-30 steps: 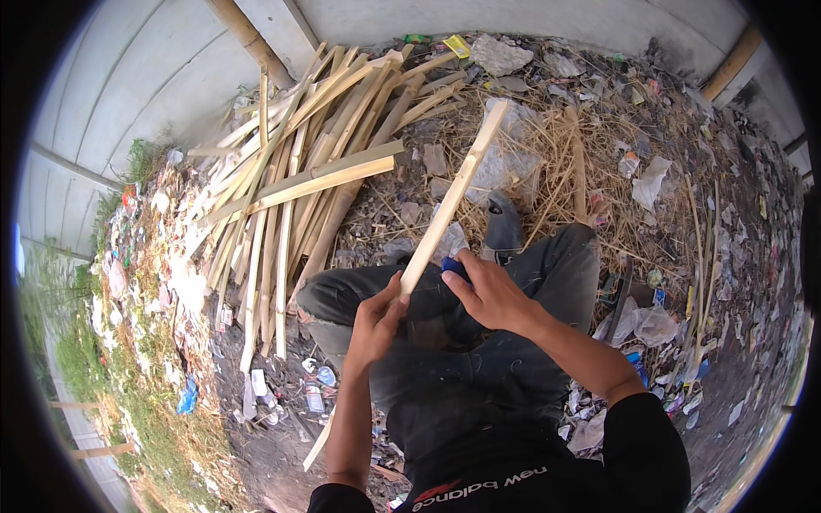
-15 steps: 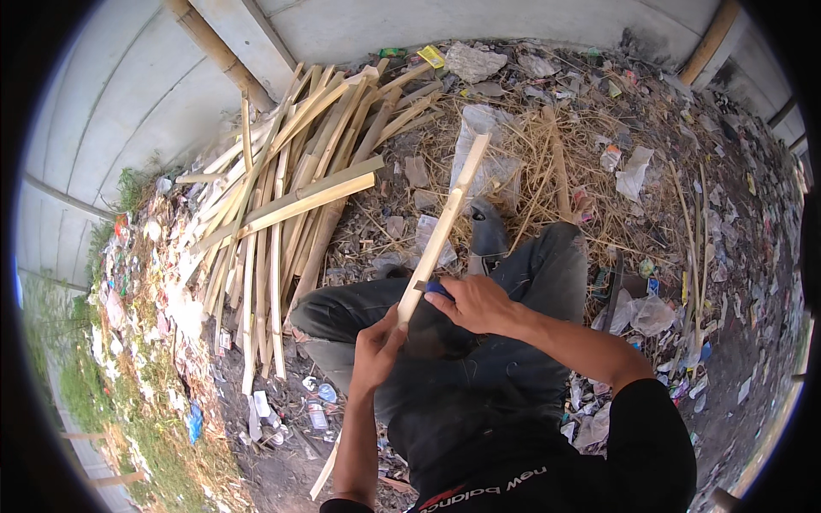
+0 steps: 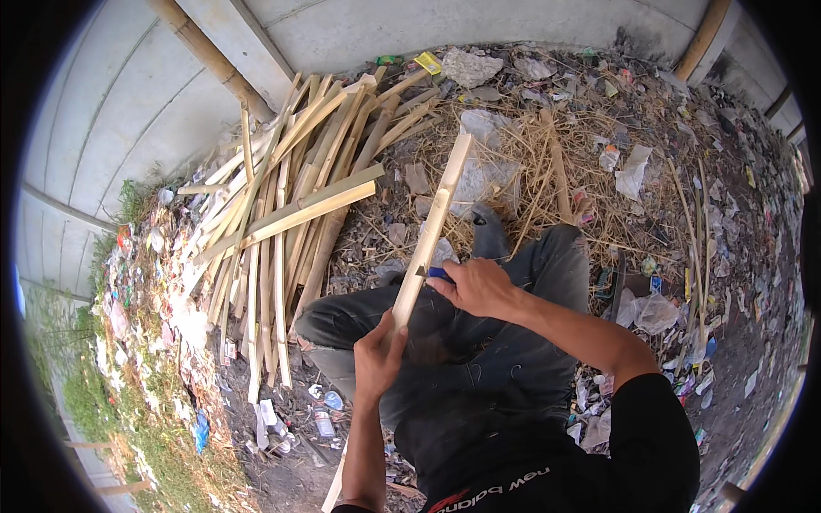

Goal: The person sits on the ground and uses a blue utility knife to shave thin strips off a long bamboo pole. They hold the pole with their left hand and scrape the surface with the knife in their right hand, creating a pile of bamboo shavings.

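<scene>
A long pale split-bamboo strip (image 3: 439,209) slants up and away from my lap. My left hand (image 3: 380,352) is closed round its near end. In my right hand (image 3: 481,286) is the blue handle of a knife (image 3: 438,274), the fingers wrapped round it. Its short dark blade lies against the strip's right edge, a little above my left hand. The strip's far end points freely over the littered ground. Beneath both hands are my bent, dark-trousered legs (image 3: 359,312).
A pile of split bamboo strips (image 3: 299,184) lies at the left, against the pale panel wall (image 3: 410,34). Dry straw (image 3: 530,171), a bamboo stick (image 3: 558,167) and scattered plastic litter (image 3: 654,312) cover the ground ahead and right. Another strip (image 3: 335,486) lies by my left forearm.
The knife and my right hand have moved slightly farther up and right along the strip. The strip's far end has swung a little to the left.
</scene>
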`<move>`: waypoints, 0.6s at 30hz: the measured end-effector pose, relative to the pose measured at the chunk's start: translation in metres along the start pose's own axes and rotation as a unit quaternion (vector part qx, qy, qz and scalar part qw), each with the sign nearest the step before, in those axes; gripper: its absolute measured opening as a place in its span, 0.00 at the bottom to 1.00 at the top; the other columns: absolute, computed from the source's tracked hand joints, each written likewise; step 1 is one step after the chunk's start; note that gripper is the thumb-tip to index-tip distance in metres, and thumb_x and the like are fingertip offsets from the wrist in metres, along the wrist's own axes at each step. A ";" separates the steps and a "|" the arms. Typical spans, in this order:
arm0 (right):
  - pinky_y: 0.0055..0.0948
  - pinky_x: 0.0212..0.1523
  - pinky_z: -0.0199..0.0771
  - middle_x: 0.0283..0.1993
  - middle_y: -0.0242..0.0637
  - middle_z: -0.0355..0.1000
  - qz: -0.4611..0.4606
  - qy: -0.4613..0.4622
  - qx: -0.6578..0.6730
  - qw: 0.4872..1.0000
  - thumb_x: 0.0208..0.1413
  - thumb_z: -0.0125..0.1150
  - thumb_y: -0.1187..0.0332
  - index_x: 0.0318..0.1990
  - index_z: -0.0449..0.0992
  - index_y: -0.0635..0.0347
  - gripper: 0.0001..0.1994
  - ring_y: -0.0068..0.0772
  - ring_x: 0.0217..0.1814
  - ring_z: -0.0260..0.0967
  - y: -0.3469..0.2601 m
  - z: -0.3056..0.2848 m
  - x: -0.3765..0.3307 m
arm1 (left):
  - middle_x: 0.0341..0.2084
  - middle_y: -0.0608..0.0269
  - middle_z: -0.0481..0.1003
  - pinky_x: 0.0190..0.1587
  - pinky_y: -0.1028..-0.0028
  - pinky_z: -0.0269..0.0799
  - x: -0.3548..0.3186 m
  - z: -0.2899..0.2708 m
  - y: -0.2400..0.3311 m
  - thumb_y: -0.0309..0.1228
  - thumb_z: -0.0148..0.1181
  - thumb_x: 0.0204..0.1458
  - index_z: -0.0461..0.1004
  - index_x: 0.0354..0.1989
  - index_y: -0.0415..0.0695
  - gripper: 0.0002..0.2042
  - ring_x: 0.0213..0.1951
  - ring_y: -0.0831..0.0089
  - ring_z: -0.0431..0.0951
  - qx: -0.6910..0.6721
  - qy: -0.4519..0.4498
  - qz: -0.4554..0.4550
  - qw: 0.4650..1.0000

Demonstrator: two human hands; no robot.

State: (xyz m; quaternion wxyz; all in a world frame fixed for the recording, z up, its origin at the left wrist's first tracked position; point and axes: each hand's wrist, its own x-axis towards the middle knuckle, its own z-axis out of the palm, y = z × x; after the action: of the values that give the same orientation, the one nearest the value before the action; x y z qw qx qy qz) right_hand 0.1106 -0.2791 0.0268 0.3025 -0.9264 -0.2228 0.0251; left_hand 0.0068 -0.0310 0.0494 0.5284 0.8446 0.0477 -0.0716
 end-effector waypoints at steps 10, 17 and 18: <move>0.58 0.32 0.75 0.25 0.57 0.77 -0.063 -0.081 0.014 0.995 0.70 0.57 0.46 0.39 0.76 0.64 0.25 0.66 0.30 0.78 -0.005 0.006 -0.014 | 0.30 0.66 0.78 0.38 0.76 0.73 0.003 0.003 0.000 0.34 0.66 0.66 0.72 0.66 0.27 0.26 0.34 0.83 0.73 0.017 -0.003 0.007 1.000; 0.53 0.31 0.75 0.22 0.50 0.75 0.058 0.107 -0.085 0.989 0.72 0.52 0.43 0.37 0.79 0.60 0.27 0.59 0.27 0.77 0.076 -0.055 0.057 | 0.23 0.52 0.76 0.35 0.73 0.74 -0.001 -0.012 0.004 0.33 0.68 0.63 0.78 0.57 0.27 0.21 0.30 0.82 0.72 0.035 0.022 0.057 0.998; 0.54 0.33 0.76 0.22 0.51 0.76 0.091 0.107 -0.083 0.987 0.72 0.51 0.43 0.38 0.79 0.61 0.27 0.59 0.28 0.78 0.069 -0.054 0.061 | 0.27 0.55 0.78 0.38 0.75 0.74 0.001 -0.014 0.003 0.33 0.68 0.64 0.76 0.59 0.26 0.23 0.33 0.83 0.73 0.029 0.014 0.038 0.999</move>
State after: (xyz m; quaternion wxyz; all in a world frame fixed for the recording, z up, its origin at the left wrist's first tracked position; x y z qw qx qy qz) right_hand 0.2029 -0.3316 0.0367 0.2427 -0.9621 -0.1054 -0.0656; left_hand 0.0092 -0.0198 0.0577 0.5057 0.8615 0.0209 -0.0409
